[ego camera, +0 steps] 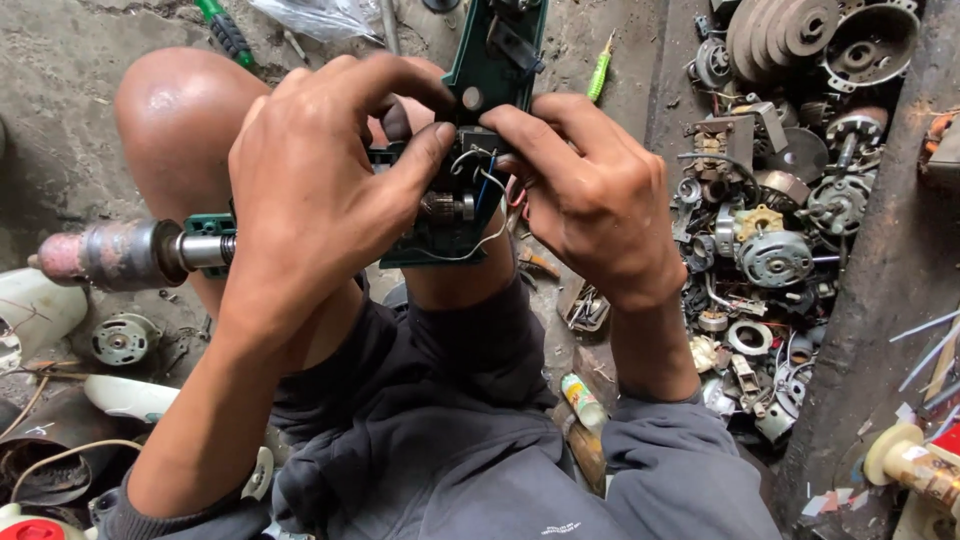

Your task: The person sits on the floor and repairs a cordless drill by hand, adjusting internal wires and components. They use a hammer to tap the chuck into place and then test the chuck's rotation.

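Observation:
An opened green power drill (495, 60) rests across my knee, its housing half off and its motor and white, blue and red wires (478, 200) exposed. Its dull metal chuck (125, 252) sticks out to the left. My left hand (320, 190) wraps over the drill body, thumb pressing at the open motor cavity. My right hand (590, 195) grips the drill from the right, fingertips in among the wires near the handle.
A pile of old motors, rotors and metal parts (790, 190) fills a tray on the right. A green-handled screwdriver (225, 30) and a small yellow-green screwdriver (599, 72) lie on the dirty floor beyond. White appliance shells (40, 305) sit at left.

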